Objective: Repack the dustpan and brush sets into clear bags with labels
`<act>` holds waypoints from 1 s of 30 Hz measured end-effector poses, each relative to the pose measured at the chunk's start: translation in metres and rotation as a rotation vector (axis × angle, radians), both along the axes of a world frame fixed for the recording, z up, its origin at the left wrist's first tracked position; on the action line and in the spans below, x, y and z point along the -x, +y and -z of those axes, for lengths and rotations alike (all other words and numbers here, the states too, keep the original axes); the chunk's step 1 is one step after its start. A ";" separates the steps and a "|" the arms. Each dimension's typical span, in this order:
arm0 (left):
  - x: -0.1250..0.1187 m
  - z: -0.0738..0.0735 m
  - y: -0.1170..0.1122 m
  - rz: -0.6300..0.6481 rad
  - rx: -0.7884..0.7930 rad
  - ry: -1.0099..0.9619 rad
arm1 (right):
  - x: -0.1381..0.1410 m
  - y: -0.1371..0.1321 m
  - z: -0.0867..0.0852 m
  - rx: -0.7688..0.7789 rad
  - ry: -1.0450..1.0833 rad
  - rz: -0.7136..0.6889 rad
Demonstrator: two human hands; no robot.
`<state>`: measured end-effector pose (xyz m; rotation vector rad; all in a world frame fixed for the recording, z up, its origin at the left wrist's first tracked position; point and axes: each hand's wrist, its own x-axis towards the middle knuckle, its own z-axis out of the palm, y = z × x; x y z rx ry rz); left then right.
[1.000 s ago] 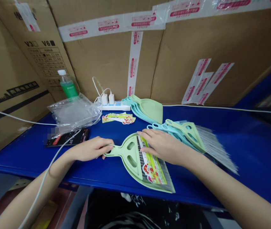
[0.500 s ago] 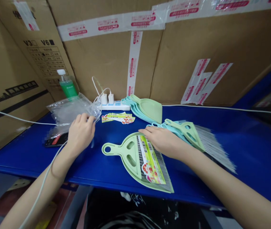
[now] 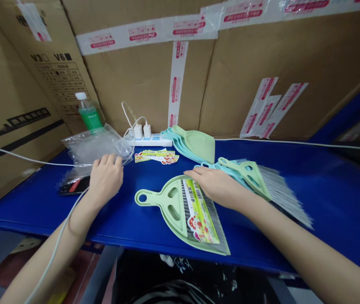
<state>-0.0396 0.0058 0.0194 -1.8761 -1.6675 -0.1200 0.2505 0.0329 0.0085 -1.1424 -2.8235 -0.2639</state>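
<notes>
A light green dustpan (image 3: 180,241) lies on the blue table with a matching hand brush (image 3: 172,202) nested in it. Across the grey bristles sits a printed label card (image 3: 201,213). My right hand (image 3: 213,183) is closed at the far edge of this set, fingers together over the rim and card top; the thumb is hidden. My left hand (image 3: 106,179) has curled fingers at the near right edge of the clear plastic bags (image 3: 96,147). Its fingertips are hidden, so what it pinches cannot be seen.
Stacked dustpans (image 3: 198,145) and several brushes (image 3: 246,173) lie behind and right. Label cards (image 3: 157,156) rest before a white power strip (image 3: 154,141). A green bottle (image 3: 89,116) and a dark flat object (image 3: 75,185) are left. A white cable (image 3: 61,240) crosses my left forearm. Cardboard (image 3: 135,80) walls the back.
My left hand has moved slightly down and left beside the plastic bags. My right hand and the dustpan set stay almost where they were.
</notes>
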 end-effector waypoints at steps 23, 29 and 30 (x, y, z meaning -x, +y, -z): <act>-0.007 -0.004 -0.004 0.230 0.125 -0.082 | -0.004 0.009 -0.003 0.038 0.011 0.113; -0.001 -0.009 -0.004 0.115 0.118 0.009 | -0.004 0.009 -0.001 0.032 0.030 0.094; 0.000 -0.010 -0.005 0.088 0.116 0.014 | -0.004 0.008 -0.001 0.035 0.030 0.096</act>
